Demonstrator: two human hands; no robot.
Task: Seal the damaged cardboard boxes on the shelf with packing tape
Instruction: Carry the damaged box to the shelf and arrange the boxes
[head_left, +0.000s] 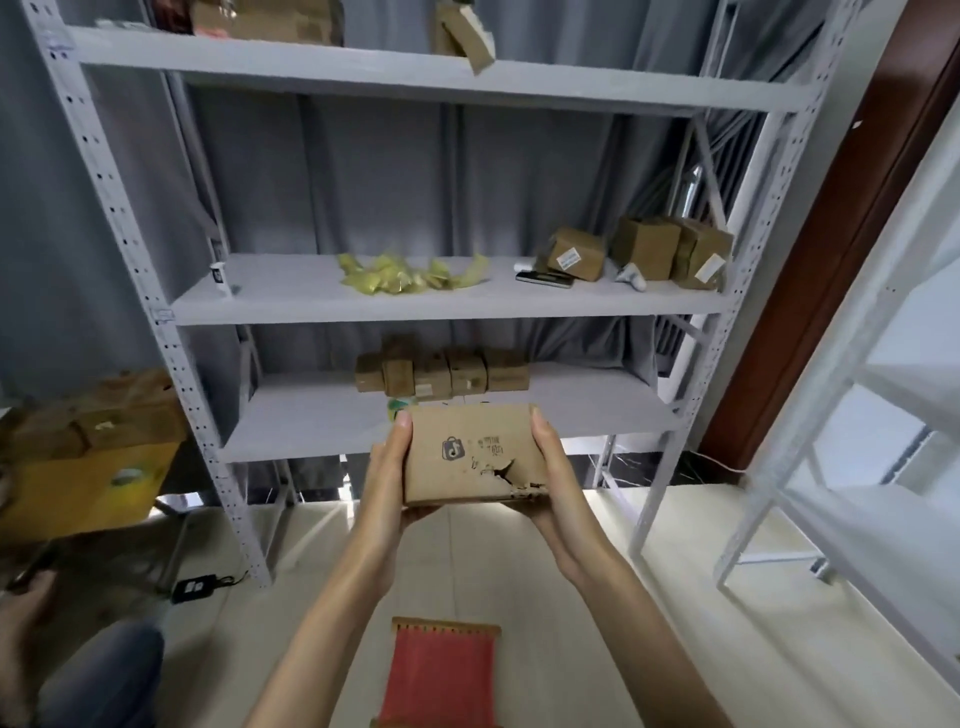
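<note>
A small brown cardboard box (457, 447) with a printed logo and a torn hole near its lower right corner is held up in front of the grey metal shelf (322, 431). My left hand (387, 475) grips its left side, thumb up along the edge and fingers underneath. Its right side is gripped by my right hand (553, 470) in the same way. Behind the box, a green tape roll (397, 407) peeks out on the lower shelf board. More small boxes (441, 373) stand in a row on that board.
Crumpled yellow tape (405, 273), several boxes (644, 252) and a dark flat device (543, 278) lie on the middle shelf. A yellow carton with boxes (88, 467) sits left; another person's hand and knee at bottom left. A red stool (439, 670) stands below. A white rack (857, 467) stands right.
</note>
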